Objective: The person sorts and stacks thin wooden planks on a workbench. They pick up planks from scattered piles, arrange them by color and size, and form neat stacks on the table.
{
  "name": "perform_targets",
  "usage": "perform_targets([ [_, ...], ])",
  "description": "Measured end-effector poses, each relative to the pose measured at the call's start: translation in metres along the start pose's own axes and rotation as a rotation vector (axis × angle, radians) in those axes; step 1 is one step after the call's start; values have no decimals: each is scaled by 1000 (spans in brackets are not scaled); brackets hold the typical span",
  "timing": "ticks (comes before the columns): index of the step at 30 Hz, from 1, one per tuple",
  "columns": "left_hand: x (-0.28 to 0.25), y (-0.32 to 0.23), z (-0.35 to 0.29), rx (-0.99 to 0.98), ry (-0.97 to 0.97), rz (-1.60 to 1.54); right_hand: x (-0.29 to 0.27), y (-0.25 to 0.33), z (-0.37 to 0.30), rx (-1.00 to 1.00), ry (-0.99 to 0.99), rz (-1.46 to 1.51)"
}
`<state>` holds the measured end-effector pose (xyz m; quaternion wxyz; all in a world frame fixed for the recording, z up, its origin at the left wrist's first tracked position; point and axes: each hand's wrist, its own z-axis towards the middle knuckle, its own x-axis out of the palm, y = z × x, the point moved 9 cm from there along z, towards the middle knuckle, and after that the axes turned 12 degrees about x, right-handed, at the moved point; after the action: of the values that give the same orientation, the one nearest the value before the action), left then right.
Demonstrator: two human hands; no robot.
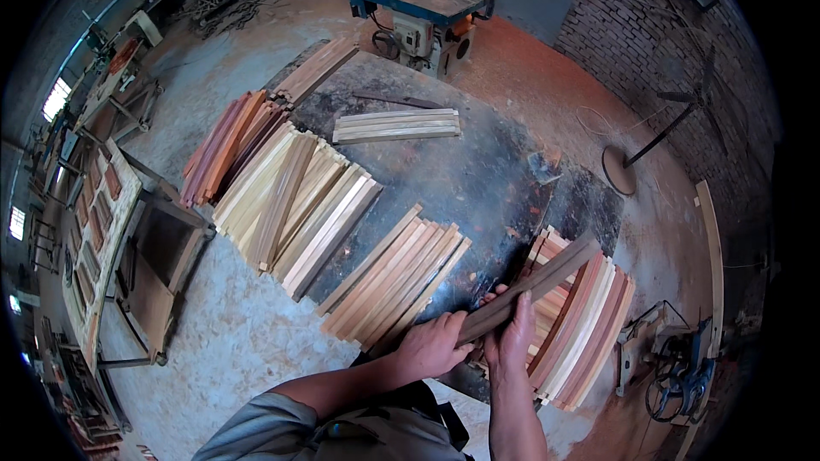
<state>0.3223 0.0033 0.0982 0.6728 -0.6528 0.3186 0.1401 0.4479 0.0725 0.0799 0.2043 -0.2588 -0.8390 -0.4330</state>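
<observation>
My left hand [430, 347] is closed around the near end of a dark brown wooden strip [551, 277], which looks like two pieces laid together. Farther along the same wood, my right hand [512, 335] grips it from beneath and the side, its fingertips showing on the far edge. The wood slants up to the right, above a stack of mixed red, brown and pale strips [589, 324]. Left of my hands lies a row of light pinkish strips [401, 273] on the dark worktable [478, 175].
Pale strips [320, 196] and reddish strips [226, 145] fill the table's left side. A short pale bundle [397, 126] lies toward the back. Beyond stand a table saw [418, 0] and, at right, a floor fan [658, 137]. A blue-framed machine [683, 371] is at lower right.
</observation>
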Motion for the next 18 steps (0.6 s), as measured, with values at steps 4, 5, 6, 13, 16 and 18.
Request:
perform_targets([
  [4, -7, 22, 11, -41, 5, -248, 18, 3, 9, 7, 89, -109],
  [5, -9, 28, 15, -67, 27, -386, 21, 6, 10, 2, 77, -136],
  [6, -10, 34, 19, -95, 52, -522, 21, 8, 11, -4, 63, -162],
  [13, -62, 102, 77, -200, -40, -326, -30, 29, -12, -110, -162, -462],
  [16, -89, 136, 126, -132, -123, 42, -58, 46, -36, -193, -278, -451],
  [18, -102, 148, 160, -170, -82, 116, -80, 54, -49, -191, -315, -441],
])
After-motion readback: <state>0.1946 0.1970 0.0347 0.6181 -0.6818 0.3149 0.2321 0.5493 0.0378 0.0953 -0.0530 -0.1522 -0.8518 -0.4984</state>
